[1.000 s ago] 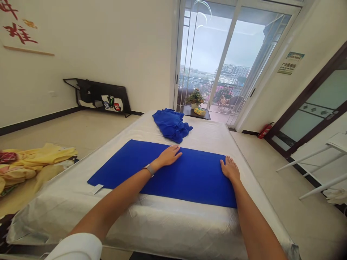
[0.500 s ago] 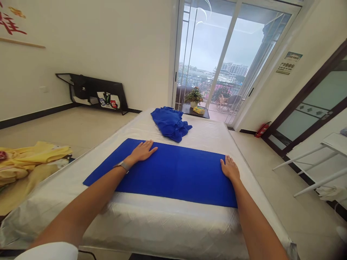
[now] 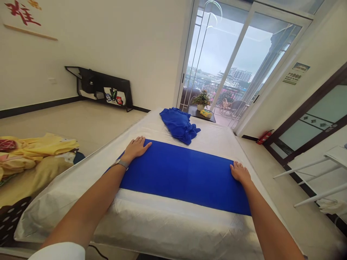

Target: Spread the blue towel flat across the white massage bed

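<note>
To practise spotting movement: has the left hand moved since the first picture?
Yes, leftward: the left hand was in front of the crumpled blue cloth and is now left of it, near the far left corner of the flat blue cloth.

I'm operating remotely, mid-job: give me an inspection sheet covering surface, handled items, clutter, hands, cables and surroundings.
Surface: mattress with a pale, glossy cover, wrinkled in places.
Handled items: flat blue cloth laid out across the near end; crumpled blue cloth beyond it.
Clutter: heap of yellowish fabrics to the left of the mattress.
Hands: left hand palm down at the flat cloth's far left corner; right hand palm down at its far right corner.
Cables: dark cord at the bottom edge; its ends cannot be seen.
Surroundings: glass sliding door ahead; red fire extinguisher at right.
</note>
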A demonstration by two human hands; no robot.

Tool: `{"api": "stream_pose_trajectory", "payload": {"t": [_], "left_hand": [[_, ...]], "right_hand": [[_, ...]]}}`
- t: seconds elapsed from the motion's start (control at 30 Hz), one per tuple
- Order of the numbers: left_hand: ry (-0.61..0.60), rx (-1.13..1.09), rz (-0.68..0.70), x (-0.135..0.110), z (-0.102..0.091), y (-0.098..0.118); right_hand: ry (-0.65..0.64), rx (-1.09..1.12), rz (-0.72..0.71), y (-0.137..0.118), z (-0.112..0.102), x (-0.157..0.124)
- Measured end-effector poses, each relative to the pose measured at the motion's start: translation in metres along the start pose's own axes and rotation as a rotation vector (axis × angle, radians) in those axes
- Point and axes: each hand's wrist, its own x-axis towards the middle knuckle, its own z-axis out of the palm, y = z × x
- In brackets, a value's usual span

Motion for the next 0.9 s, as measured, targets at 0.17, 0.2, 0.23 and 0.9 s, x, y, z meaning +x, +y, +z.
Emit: {"api": "stream_pose_trajectory", "payload": {"t": [0.17,0.2,0.23,0.9], "left_hand": [[0.049,0.000,0.026,0.002,0.005,-0.003],[0.045,-0.002,0.023,0.002,0.005,-0.004],[0.038,-0.004,0.019,0.003,0.005,-0.004],[0.012,0.018,0.022,0.001,0.004,-0.006]], "right_hand": [[0.151,-0.040,-0.151,-0.066,-0.026,-0.013],[0.156,-0.015,-0.216,-0.089,-0.028,-0.019],[0.161,0.021,-0.284,-0.114,-0.028,-0.026],[0.026,0.175,-0.210,-0.114,0.006,-0.014]]}}
